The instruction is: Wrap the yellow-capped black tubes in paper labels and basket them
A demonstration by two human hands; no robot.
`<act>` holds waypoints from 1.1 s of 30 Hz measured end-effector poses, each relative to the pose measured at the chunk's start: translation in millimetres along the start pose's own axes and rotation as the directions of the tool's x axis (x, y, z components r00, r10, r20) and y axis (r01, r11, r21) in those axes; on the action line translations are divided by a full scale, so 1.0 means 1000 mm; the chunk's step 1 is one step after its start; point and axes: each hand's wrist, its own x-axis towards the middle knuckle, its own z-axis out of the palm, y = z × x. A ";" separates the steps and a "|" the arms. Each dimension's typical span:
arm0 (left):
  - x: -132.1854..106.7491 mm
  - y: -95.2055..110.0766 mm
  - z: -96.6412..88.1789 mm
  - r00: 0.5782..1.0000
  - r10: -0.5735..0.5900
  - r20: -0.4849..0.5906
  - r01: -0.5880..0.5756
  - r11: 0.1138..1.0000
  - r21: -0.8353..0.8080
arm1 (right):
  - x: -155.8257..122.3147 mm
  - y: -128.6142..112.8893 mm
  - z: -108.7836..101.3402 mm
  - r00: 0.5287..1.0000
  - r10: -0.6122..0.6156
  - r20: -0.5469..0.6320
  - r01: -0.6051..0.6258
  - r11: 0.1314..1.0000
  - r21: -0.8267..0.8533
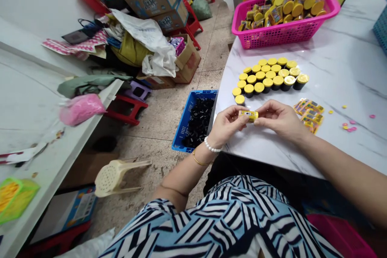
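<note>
Both my hands hold one small container wrapped in a yellow label (248,115) over the near edge of the white marble table (347,68). My left hand (225,125) pinches its left end, and my right hand (279,119) pinches its right end. Just beyond them stand several black pots with yellow lids (269,75) in rows. A small pile of yellow labels (308,113) lies to the right of my right hand.
A pink basket (287,32) of labelled yellow-lidded pots sits at the table's far side. A blue crate (196,121) of black pots is on the floor left of the table. Small pink and yellow discs (349,125) lie at the right. A beige stool (117,175) lies tipped over.
</note>
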 end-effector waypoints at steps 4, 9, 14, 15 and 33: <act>0.004 0.001 0.005 0.997 0.071 -0.003 -0.071 0.996 0.049 | 0.004 0.005 -0.003 0.978 0.206 0.026 -0.208 0.971 0.121; 0.013 -0.009 0.008 0.986 -0.124 0.108 0.139 0.980 -0.144 | 0.007 0.003 -0.011 0.972 0.222 0.080 -0.228 0.970 0.080; 0.017 -0.016 0.008 0.958 -0.214 0.191 0.265 0.916 -0.300 | 0.006 0.000 -0.016 0.994 0.091 0.066 -0.092 0.996 0.017; 0.017 -0.017 0.008 0.949 -0.225 0.220 0.288 0.902 -0.321 | 0.005 0.001 -0.016 0.996 0.074 0.051 -0.074 0.997 -0.009; 0.007 -0.023 0.003 0.995 0.096 -0.013 -0.096 0.986 -0.137 | -0.003 0.002 0.000 0.993 -0.046 -0.107 0.026 0.982 -0.184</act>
